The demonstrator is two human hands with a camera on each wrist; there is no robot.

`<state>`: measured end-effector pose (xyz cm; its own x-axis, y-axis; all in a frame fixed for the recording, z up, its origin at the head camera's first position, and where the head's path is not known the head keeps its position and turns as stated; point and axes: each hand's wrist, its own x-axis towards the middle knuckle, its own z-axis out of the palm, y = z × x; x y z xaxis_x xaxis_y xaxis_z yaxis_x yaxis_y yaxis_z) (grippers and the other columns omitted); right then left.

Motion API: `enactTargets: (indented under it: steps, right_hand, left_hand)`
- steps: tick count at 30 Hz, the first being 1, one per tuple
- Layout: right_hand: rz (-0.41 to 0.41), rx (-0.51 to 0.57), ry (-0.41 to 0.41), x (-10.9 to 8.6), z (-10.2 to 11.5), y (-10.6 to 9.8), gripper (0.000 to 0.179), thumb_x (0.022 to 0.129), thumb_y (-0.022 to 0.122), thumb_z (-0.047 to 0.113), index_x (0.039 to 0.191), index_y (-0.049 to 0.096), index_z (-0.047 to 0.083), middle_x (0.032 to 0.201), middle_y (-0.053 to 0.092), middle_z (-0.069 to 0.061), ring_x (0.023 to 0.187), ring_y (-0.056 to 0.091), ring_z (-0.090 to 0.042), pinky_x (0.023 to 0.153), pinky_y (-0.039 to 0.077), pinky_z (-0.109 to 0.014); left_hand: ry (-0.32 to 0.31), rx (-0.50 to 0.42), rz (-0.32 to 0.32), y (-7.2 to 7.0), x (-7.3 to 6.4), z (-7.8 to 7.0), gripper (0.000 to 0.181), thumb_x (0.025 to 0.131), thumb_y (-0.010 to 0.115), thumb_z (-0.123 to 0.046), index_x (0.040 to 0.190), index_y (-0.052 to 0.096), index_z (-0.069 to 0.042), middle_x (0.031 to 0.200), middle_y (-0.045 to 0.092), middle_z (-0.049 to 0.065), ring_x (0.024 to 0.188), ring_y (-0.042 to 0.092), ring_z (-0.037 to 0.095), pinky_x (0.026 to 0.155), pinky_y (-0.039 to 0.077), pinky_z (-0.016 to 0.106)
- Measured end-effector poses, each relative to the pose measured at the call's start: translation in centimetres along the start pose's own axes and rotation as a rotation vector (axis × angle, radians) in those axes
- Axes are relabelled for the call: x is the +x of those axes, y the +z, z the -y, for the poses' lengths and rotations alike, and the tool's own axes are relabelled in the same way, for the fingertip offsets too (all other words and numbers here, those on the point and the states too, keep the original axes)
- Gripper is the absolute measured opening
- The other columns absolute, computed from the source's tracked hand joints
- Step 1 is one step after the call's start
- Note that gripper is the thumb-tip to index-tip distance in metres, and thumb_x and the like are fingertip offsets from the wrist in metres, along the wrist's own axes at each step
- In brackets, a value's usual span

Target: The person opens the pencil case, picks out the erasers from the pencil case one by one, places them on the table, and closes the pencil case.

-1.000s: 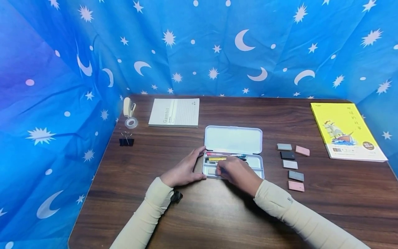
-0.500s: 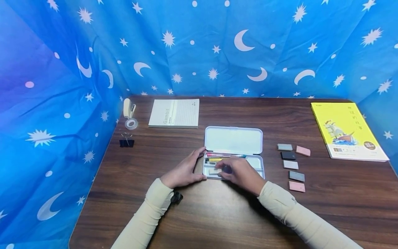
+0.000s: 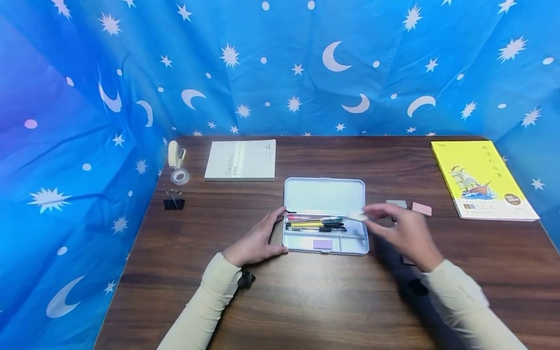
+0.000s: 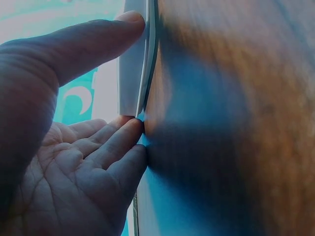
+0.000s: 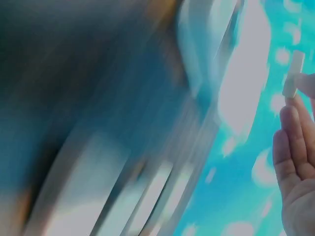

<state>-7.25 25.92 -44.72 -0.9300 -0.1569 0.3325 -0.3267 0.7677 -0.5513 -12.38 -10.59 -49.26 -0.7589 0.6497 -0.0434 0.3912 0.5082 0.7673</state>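
An open white pencil case lies on the table with several pens in its long rear compartment. In its front compartment is a purple eraser. My left hand rests against the case's left end, thumb at the front corner and fingers by the hinge. The left wrist view has this thumb and the fairly straight fingers touching the case's side. Raised over the case's right edge, my right hand pinches a white eraser between thumb and fingers; the right wrist view shows this eraser too.
Right of the case lie a pink eraser and a grey one; my right hand hides others. A yellow book is far right. Back left are a notebook, a stapler, a tape roll and a binder clip.
My right hand has lifted the white eraser out of the front compartment and carried it right, uncovering the purple eraser. My left hand stays at the case's left end.
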Motion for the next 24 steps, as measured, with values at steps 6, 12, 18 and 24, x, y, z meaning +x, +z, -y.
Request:
enactTargets:
  steps: [6,12,18,24]
  right_hand:
    - [-0.066,-0.09,0.213,-3.8,-6.5,-5.6,0.031,0.081,0.089,0.002,0.111,0.08,0.006,0.099,0.079,-0.017,0.085,0.053,0.024,0.069,0.043,-0.004]
    - [0.008,-0.105,0.372,-5.7,-10.4,-7.1,0.029,0.088,0.085,0.005,0.115,0.078,0.0,0.104,0.077,-0.023,0.077,0.049,0.022,0.066,0.042,-0.002]
    - [0.043,-0.163,0.367,-6.1,-11.9,-6.8,0.027,0.087,0.086,0.008,0.113,0.079,0.002,0.104,0.078,-0.022,0.08,0.05,0.017,0.069,0.039,-0.008]
    - [0.057,-0.202,0.392,-6.5,-12.1,-6.9,0.03,0.089,0.086,0.011,0.115,0.077,0.001,0.107,0.076,-0.024,0.094,0.07,-0.035,0.072,0.038,-0.019]
  left_hand:
    - [0.005,0.005,-0.007,-0.3,-0.2,0.1,0.102,0.087,0.086,-0.012,0.164,0.02,0.002,0.162,0.039,0.024,0.149,0.039,0.038,0.123,0.032,0.051]
    - [-0.024,0.026,-0.01,-0.5,-0.3,0.3,0.102,0.087,0.087,-0.014,0.164,0.021,0.001,0.164,0.038,0.022,0.151,0.037,0.036,0.124,0.031,0.049]
    - [0.014,0.021,-0.013,-0.4,-0.2,0.3,0.102,0.087,0.087,-0.013,0.163,0.021,0.003,0.162,0.04,0.024,0.15,0.038,0.037,0.123,0.032,0.05]
    - [0.041,0.006,-0.014,-0.1,0.0,0.2,0.101,0.086,0.087,-0.012,0.162,0.022,0.004,0.16,0.041,0.025,0.148,0.04,0.038,0.122,0.033,0.051]
